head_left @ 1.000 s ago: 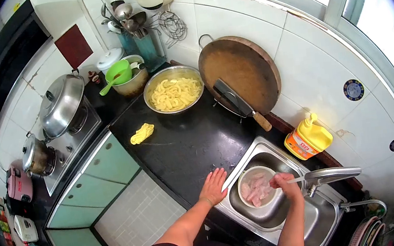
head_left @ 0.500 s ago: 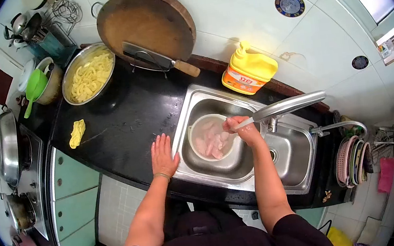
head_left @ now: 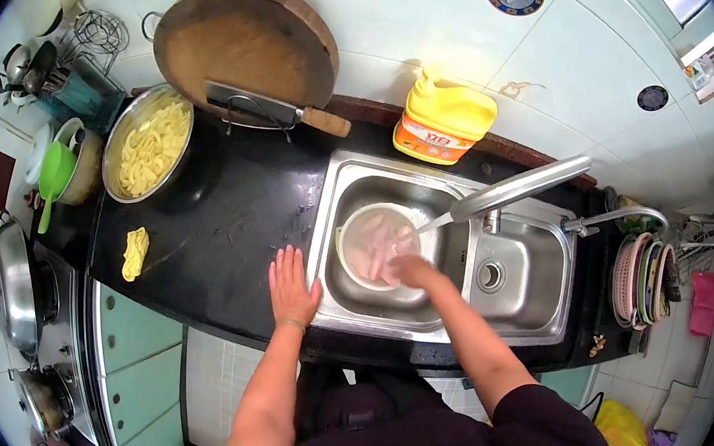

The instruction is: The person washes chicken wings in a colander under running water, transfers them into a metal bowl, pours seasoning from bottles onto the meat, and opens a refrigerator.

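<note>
While resting the left hand (head_left: 295,295) flat and empty, having meat (head_left: 373,251) just left of the nearer right hand (head_left: 414,271); can't tell its grip.

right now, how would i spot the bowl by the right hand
Find the double steel sink set in the black counter. In its larger, left basin sits a round whitish bowl. Unlike the steel bowl of yellow strips, it holds pale pink pieces.

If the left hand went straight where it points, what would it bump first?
The left hand would probably meet the knife first, near its handle, after crossing the counter. How high the knife sits is hard to tell.
</note>
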Available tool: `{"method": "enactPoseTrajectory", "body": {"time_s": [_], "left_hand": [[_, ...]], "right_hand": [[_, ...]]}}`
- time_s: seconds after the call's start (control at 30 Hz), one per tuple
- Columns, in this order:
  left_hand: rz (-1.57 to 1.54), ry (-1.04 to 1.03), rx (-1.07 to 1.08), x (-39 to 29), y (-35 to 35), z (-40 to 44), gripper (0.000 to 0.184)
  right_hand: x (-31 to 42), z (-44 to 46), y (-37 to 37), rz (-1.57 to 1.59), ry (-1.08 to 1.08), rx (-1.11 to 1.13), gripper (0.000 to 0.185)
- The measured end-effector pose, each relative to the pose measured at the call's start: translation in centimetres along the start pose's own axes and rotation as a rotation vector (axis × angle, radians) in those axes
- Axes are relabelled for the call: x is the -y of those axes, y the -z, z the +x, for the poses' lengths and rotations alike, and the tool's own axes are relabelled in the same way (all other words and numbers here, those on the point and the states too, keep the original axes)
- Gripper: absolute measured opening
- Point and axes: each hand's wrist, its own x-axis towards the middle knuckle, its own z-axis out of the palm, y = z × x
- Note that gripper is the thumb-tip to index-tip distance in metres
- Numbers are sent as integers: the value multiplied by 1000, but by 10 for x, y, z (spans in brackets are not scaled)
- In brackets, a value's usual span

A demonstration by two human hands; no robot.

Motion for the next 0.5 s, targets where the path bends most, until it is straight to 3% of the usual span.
{"method": "enactPoseTrajectory", "body": {"time_s": [0.1,0.17,0.2,0.27,0.3,0.43,0.5], "left_hand": [[6,4,13,-1,-1,2,65],[-2,12,16,-1,0,2,65],[0,10,19,0,0,3,65],[11,0,21,-1,0,4,65],[9,-7,15,0,-1,3,65],[7,10,35,1,-1,5,64],[-2,11,40,1,-1,5,65]], "right_hand": [[18,10,-30,-174,-29,-94,27],[20,13,-30,18,3,-371,24],[18,18,-29,22,2,-370,24],[9,30,-24,333,311,-601,22],[15,28,-12,657,194,-478,22],[-3,39,10,360,62,-507,35],[-23,75,-20,492,-380,-521,53]]}}
